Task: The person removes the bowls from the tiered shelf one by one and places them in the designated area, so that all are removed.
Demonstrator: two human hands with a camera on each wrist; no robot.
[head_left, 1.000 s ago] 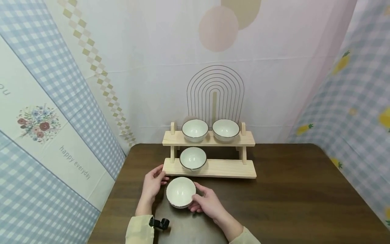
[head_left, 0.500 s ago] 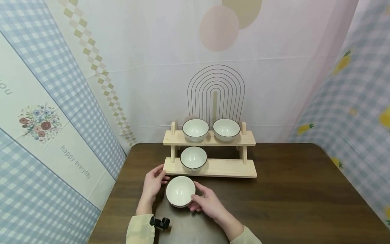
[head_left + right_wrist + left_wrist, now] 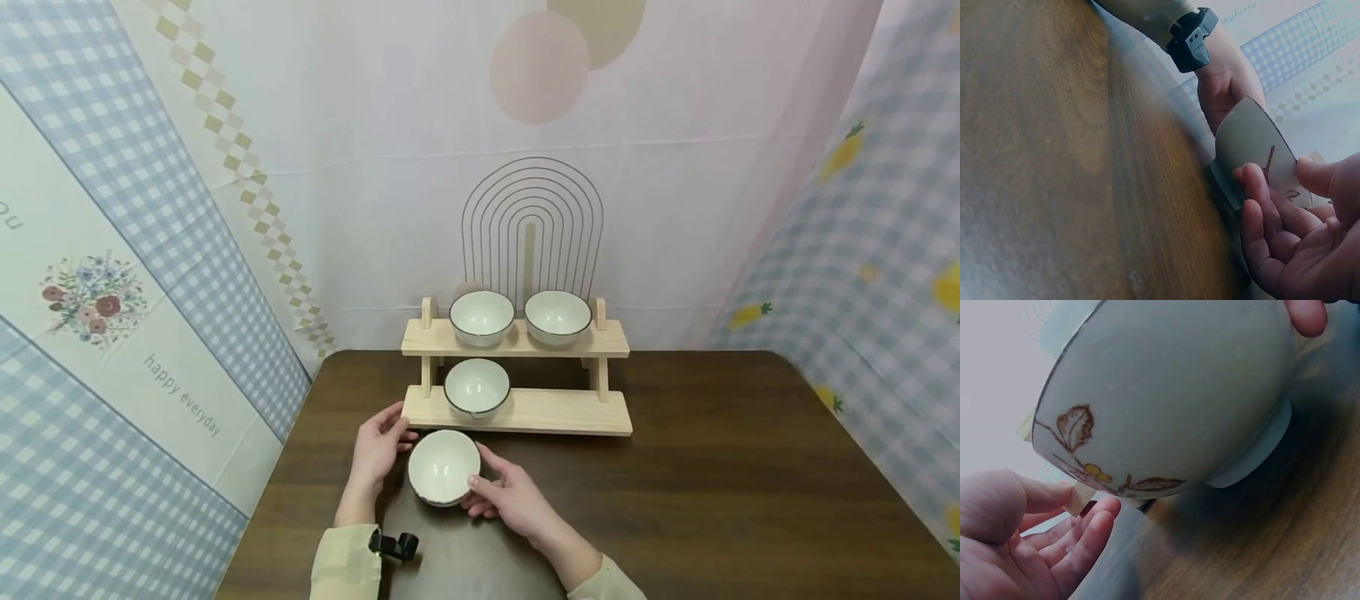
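My right hand (image 3: 512, 498) grips a white bowl (image 3: 444, 468) by its right side, thumb at the dark rim and fingers along the outer wall. Brown leaves and yellow berries decorate the outside of the bowl (image 3: 1172, 394), which is tilted in the left wrist view. With thumb above and fingers below, my left hand (image 3: 375, 446) pinches the left front corner of a two-tier wooden display rack (image 3: 562, 410). The held bowl is in front of the lower shelf, between both hands. In the right wrist view the bowl (image 3: 1247, 147) covers part of the left hand.
Another bowl (image 3: 476, 389) sits on the left part of the lower shelf. On the upper shelf stand a left bowl (image 3: 482, 317) and a right bowl (image 3: 557, 317). Patterned cloth (image 3: 375, 208) hangs behind the dark wooden table (image 3: 720, 467) and along both sides.
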